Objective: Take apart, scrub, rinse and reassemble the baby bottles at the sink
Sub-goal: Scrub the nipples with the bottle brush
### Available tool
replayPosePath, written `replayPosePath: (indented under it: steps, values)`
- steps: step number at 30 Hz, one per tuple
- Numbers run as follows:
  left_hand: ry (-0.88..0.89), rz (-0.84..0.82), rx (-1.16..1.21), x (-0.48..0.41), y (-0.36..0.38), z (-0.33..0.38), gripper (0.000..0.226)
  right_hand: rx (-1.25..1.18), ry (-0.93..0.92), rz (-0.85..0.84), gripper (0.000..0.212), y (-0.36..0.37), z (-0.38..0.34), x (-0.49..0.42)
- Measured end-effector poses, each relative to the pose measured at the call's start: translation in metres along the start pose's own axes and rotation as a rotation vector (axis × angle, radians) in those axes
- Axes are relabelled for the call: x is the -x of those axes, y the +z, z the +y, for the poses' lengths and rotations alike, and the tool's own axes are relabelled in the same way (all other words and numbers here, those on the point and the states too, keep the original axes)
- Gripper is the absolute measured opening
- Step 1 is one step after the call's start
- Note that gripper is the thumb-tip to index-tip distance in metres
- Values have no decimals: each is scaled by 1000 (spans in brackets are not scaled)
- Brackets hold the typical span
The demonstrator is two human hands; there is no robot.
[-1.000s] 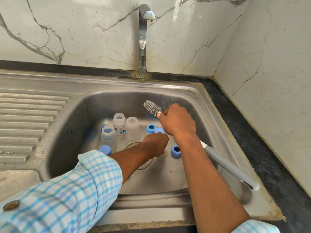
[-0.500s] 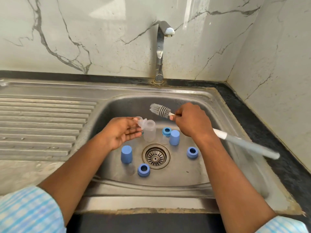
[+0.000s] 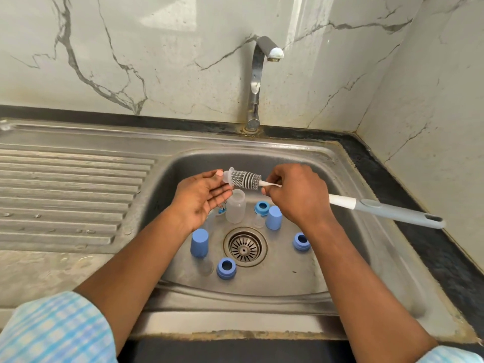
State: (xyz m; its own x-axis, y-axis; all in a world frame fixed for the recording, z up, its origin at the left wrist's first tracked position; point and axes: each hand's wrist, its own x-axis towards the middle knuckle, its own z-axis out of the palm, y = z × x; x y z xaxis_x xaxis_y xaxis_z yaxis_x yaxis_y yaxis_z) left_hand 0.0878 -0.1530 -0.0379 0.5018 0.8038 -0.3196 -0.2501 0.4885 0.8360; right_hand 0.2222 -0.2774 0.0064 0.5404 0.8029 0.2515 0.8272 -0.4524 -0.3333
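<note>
The left hand (image 3: pixel 201 197), palm up, pinches a clear nipple (image 3: pixel 228 176) between thumb and fingertips. The right hand (image 3: pixel 298 195) pinches the thin neck of the bottle brush (image 3: pixel 343 201). The bristle head meets the nipple's wide end, and the handle extends past the right wrist. In the sink (image 3: pixel 340 271), an open clear bottle (image 3: pixel 235 206) stands upright below the left fingertips. A blue cap (image 3: pixel 273 217) stands below the right hand.
</note>
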Motion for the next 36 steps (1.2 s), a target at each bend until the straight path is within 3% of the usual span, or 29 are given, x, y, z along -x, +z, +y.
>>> replayPosePath:
  steps: [5,10,14,19,25,29,32,36]
  values:
    - [-20,-14,28,2,-1,0,25,26,-57,10,9,-3,-5,5]
    - [-30,-30,46,3,-1,-2,16,94,-129,7,3,-2,-11,8]
    - [-4,-95,79,5,1,-2,16,69,-127,-67,8,-6,-12,9]
    - [68,-225,136,10,5,4,22,-95,-103,-217,46,-11,-6,5]
    - [105,-382,239,14,7,9,34,-263,-77,-225,44,-4,-6,7]
    - [79,-268,215,11,9,6,24,-213,-118,-210,40,-7,-4,6]
    - [53,-170,177,9,11,3,16,-55,-146,-127,22,-7,-5,3]
    - [15,-50,157,9,8,1,16,68,-176,-33,21,-6,-12,2]
